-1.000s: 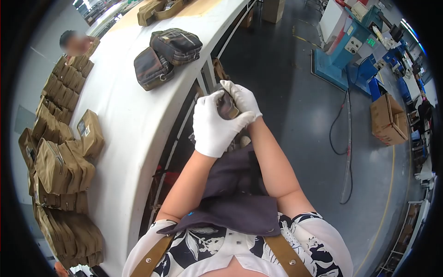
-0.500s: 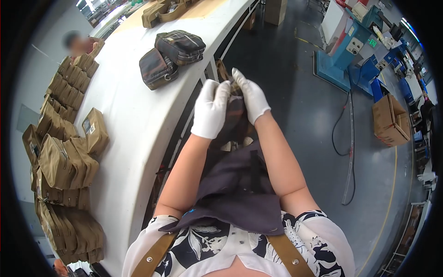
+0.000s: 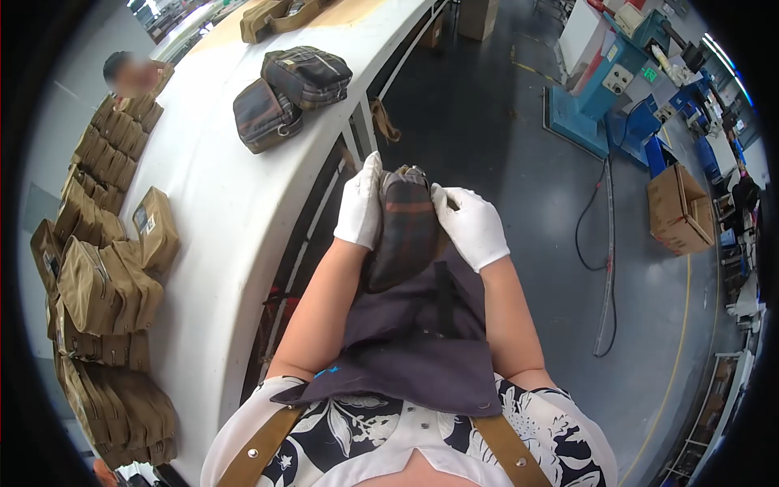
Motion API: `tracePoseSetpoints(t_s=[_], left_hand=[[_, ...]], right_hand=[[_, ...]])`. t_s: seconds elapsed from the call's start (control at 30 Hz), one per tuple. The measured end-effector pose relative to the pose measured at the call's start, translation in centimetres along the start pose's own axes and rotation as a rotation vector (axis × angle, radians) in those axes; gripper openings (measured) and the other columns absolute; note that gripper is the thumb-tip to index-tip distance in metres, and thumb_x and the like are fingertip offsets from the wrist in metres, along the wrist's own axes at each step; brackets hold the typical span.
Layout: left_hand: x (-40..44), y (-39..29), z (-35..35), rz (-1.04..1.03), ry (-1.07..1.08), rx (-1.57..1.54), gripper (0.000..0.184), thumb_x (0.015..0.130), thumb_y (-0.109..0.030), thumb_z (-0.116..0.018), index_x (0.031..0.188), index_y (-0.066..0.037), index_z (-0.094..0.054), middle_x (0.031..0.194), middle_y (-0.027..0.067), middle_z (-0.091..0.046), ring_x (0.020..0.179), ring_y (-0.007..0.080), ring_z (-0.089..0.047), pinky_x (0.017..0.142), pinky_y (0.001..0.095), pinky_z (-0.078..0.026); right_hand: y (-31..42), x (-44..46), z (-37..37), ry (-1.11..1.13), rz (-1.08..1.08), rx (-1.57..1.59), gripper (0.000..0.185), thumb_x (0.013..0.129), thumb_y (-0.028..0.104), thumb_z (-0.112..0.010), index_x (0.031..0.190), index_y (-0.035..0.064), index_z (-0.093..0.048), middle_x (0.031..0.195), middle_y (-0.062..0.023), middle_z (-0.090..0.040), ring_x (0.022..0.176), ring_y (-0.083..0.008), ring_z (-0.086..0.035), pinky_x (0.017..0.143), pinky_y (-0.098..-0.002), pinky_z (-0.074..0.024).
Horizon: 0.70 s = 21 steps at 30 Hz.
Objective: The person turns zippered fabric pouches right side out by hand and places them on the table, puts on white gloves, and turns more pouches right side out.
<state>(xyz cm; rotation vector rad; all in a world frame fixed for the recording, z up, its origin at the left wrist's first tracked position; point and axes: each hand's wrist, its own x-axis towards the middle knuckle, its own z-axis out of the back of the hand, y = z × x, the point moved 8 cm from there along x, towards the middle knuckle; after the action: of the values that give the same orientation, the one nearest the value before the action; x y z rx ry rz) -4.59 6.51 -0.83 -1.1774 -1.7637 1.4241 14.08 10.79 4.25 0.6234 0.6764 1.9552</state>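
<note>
Between my white-gloved hands hangs a dark plaid pouch bag, in front of my dark apron. My left hand grips its left side near the top, thumb pointing up. On the opposite side, my right hand pinches the bag's upper right edge with curled fingers. A small metal piece shows at the top of the bag. Two similar plaid bags rest on the white table, one leaning against the other.
The long white table runs along my left, with stacks of tan bags on its far edge. A person is beyond them. To the right stand a blue machine, a cable and a cardboard box.
The plaid bag has come up and turned, so its broad side now shows. My right hand has moved right and down along it; my left hand has dropped slightly.
</note>
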Motion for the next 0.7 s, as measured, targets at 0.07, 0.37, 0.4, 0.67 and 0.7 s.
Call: tracePoseSetpoints(t_s=[0.07, 0.37, 0.4, 0.67, 0.7], left_hand=[[-0.6, -0.9, -0.2, -0.054, -0.07, 0.041, 0.045, 0.103, -0.041, -0.044, 0.098, -0.001, -0.063, 0.088, 0.0031, -0.062, 0.078, 0.0105, -0.054, 0.072, 0.0271, -0.046], [0.0, -1.4, -0.1, -0.089, -0.059, 0.094, 0.052, 0.104, -0.044, -0.042, 0.087, -0.001, -0.064, 0.076, 0.0014, -0.06, 0.07, 0.0084, -0.052, 0.065, 0.0266, -0.044], [-0.1, -1.4, -0.2, -0.085, -0.068, 0.075, 0.052, 0.104, -0.044, -0.041, 0.087, -0.001, -0.064, 0.076, 0.0014, -0.06, 0.071, 0.0084, -0.052, 0.066, 0.0267, -0.044], [0.0, -1.1, -0.5, -0.063, -0.054, 0.103, 0.052, 0.105, -0.043, -0.04, 0.089, 0.001, -0.063, 0.081, 0.0004, -0.058, 0.072, 0.0075, -0.049, 0.067, 0.0257, -0.043], [0.2, -0.9, -0.2, -0.079, -0.053, 0.102, 0.052, 0.105, -0.043, -0.04, 0.089, 0.001, -0.063, 0.081, 0.0004, -0.058, 0.072, 0.0074, -0.049, 0.066, 0.0254, -0.043]], right_hand=[[1.0, -0.1, 0.2, -0.01, 0.07, -0.039, 0.03, 0.094, 0.033, -0.056, 0.101, 0.0077, -0.071, 0.096, -0.0171, -0.069, 0.094, -0.0339, -0.065, 0.081, -0.0403, -0.0515], [0.7, 2.9, -2.9, 0.213, 0.14, 0.107, 0.022, 0.084, 0.013, -0.057, 0.099, 0.0018, -0.069, 0.088, -0.0202, -0.069, 0.083, -0.0336, -0.069, 0.077, -0.0399, -0.0533], [-1.3, 2.7, -3.6, 0.372, -0.073, 0.45, 0.025, 0.086, 0.011, -0.057, 0.105, 0.0023, -0.07, 0.085, -0.0167, -0.071, 0.082, -0.0239, -0.07, 0.078, -0.034, -0.0554], [-4.7, 2.2, -9.5, 0.46, -0.441, 2.057, 0.021, 0.098, 0.009, -0.049, 0.109, -0.0004, -0.064, 0.103, -0.0122, -0.069, 0.097, -0.0234, -0.066, 0.089, -0.0353, -0.0543], [-4.0, 2.3, -10.0, 0.467, -0.542, 2.178, 0.022, 0.099, 0.012, -0.048, 0.109, 0.0002, -0.064, 0.105, -0.0123, -0.069, 0.099, -0.0239, -0.066, 0.091, -0.0364, -0.0535]])
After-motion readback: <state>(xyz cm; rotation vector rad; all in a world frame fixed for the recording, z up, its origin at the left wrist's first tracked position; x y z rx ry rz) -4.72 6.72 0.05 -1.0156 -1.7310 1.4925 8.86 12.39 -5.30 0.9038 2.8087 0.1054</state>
